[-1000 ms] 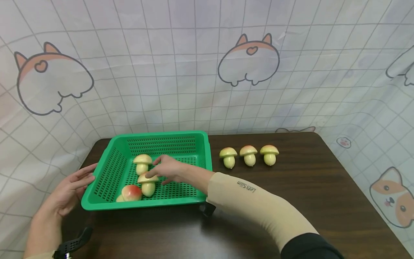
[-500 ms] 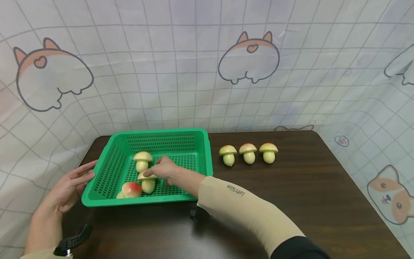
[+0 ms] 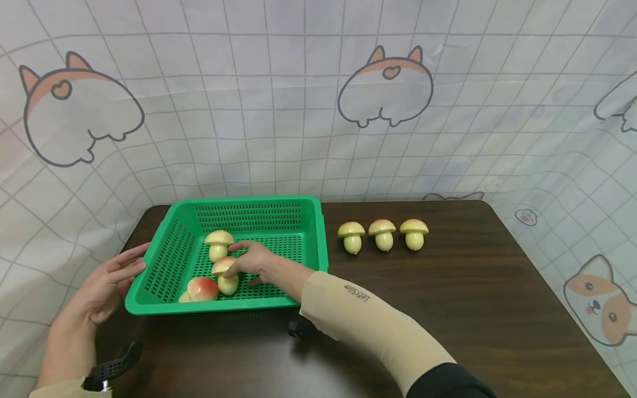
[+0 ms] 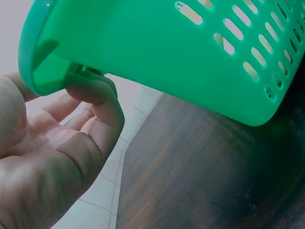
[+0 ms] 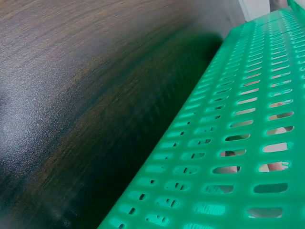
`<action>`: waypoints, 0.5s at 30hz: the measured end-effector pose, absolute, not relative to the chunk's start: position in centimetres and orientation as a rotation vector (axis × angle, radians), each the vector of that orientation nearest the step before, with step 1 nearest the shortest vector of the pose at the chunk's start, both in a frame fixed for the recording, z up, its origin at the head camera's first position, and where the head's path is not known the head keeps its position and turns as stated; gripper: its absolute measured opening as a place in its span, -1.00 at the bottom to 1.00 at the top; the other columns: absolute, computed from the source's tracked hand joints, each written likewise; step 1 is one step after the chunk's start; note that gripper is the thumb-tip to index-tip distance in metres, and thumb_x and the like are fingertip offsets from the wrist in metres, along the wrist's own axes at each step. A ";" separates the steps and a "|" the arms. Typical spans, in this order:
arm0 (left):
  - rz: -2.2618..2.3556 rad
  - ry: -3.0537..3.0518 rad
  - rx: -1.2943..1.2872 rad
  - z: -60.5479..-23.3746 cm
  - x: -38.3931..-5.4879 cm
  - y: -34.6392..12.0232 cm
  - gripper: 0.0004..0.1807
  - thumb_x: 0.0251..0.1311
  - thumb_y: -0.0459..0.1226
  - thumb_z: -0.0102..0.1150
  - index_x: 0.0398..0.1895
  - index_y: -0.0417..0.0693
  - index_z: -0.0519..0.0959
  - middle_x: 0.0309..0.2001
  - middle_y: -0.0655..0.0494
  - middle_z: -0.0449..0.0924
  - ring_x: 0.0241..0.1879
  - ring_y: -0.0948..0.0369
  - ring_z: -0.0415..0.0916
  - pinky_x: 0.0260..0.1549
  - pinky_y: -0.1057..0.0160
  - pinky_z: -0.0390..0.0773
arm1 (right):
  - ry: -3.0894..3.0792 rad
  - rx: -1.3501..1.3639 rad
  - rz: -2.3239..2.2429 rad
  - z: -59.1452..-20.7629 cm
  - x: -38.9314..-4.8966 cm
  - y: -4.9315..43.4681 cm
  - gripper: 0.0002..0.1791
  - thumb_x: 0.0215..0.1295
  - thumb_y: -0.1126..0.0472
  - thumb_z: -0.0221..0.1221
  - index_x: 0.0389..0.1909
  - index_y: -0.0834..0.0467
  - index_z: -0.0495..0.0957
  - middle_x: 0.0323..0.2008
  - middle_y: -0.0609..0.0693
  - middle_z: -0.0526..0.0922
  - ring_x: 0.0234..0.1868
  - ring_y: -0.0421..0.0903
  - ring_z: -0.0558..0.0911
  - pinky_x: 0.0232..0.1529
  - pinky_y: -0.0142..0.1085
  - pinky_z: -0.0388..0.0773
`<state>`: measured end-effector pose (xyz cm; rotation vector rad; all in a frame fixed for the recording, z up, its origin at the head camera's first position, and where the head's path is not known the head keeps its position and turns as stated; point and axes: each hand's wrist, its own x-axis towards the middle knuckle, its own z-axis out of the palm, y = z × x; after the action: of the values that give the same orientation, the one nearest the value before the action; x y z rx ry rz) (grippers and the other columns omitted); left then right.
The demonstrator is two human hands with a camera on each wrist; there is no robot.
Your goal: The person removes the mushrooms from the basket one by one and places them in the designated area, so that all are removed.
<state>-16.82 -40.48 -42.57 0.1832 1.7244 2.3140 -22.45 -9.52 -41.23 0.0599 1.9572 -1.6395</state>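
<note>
A green perforated plastic basket (image 3: pixel 251 305) stands on the table's left side. My left hand (image 3: pixel 110 282) grips its left rim; in the left wrist view the fingers (image 4: pixel 107 107) curl under the rim. Inside lie several mushroom-shaped pieces: a pale upper mushroom (image 3: pixel 218 243), a middle mushroom (image 3: pixel 228 285), and a red-capped mushroom (image 3: pixel 203 288) near the front wall. My right hand (image 3: pixel 256 261) reaches into the basket with spread fingers, its thumb over the middle mushroom's cap and its index finger near the upper mushroom's stem. The right wrist view shows mostly the basket's perforated side (image 5: pixel 228 157).
Three more mushrooms stand in a row right of the basket: the left one (image 3: pixel 352 237), the centre one (image 3: pixel 382 234) and the right one (image 3: pixel 414 234). The dark wooden table (image 3: pixel 448 287) backs onto a white grid-patterned cloth (image 3: pixel 278 110) with cartoon animals.
My right forearm has shifted left and slightly lower, while the fingers stay beside the middle mushroom. The left hand keeps its grip on the rim. The view has tilted slightly.
</note>
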 end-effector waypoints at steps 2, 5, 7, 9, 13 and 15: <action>2.313 1.726 0.182 -42.5 -16.8 -40.5 -0.52 0.58 -0.50 -0.16 0.24 0.19 0.61 0.00 0.09 0.68 -0.09 0.17 0.72 -0.20 0.18 0.74 | 1.962 0.041 -1.624 -41.3 -22.5 -9.5 -0.35 0.08 0.52 0.46 0.19 0.02 0.61 -0.12 -0.01 0.61 -0.07 0.01 0.63 0.05 0.21 0.58; 2.311 1.731 0.171 -42.5 -16.7 -40.4 -0.52 0.58 -0.49 -0.15 0.23 0.20 0.60 0.00 0.10 0.68 -0.09 0.17 0.72 -0.20 0.17 0.74 | 1.980 0.015 -1.610 -41.6 -22.5 -9.6 -0.37 0.04 0.56 0.46 0.12 0.03 0.65 -0.13 -0.02 0.58 -0.15 -0.02 0.62 0.02 0.20 0.60; 2.310 1.734 0.169 -42.5 -16.7 -40.4 -0.52 0.58 -0.49 -0.15 0.23 0.20 0.60 0.00 0.10 0.68 -0.09 0.17 0.72 -0.20 0.17 0.74 | 1.998 -0.004 -1.603 -41.7 -22.5 -9.6 -0.41 0.03 0.58 0.45 0.08 0.05 0.67 -0.14 -0.03 0.55 -0.19 -0.04 0.60 -0.04 0.16 0.63; 2.311 1.734 0.169 -42.5 -16.7 -40.4 -0.52 0.58 -0.50 -0.15 0.23 0.20 0.60 0.00 0.10 0.68 -0.09 0.17 0.72 -0.20 0.17 0.74 | 2.023 -0.023 -1.593 -41.8 -22.5 -9.7 -0.45 0.04 0.57 0.46 0.04 0.07 0.67 -0.16 -0.03 0.54 -0.24 -0.04 0.59 -0.17 0.05 0.64; 2.314 1.730 0.181 -42.5 -16.8 -40.4 -0.52 0.58 -0.50 -0.15 0.24 0.19 0.60 0.00 0.09 0.68 -0.08 0.17 0.72 -0.20 0.17 0.74 | 2.064 -0.065 -1.559 -41.8 -22.5 -9.8 -0.50 0.07 0.52 0.47 0.02 0.08 0.67 -0.23 -0.05 0.55 -0.33 -0.06 0.58 -0.44 -0.18 0.50; 2.313 1.728 0.183 -42.5 -16.8 -40.5 -0.52 0.58 -0.50 -0.15 0.24 0.20 0.59 0.01 0.09 0.68 -0.08 0.17 0.72 -0.20 0.17 0.74 | 2.073 -0.077 -1.547 -41.8 -22.5 -9.8 -0.50 0.08 0.51 0.47 0.03 0.07 0.66 -0.25 -0.05 0.56 -0.36 -0.06 0.57 -0.49 -0.23 0.44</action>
<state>-16.81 -40.47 -42.55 0.1830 1.7275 2.3134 -22.45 -9.79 -41.83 -0.0769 2.0725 -1.5474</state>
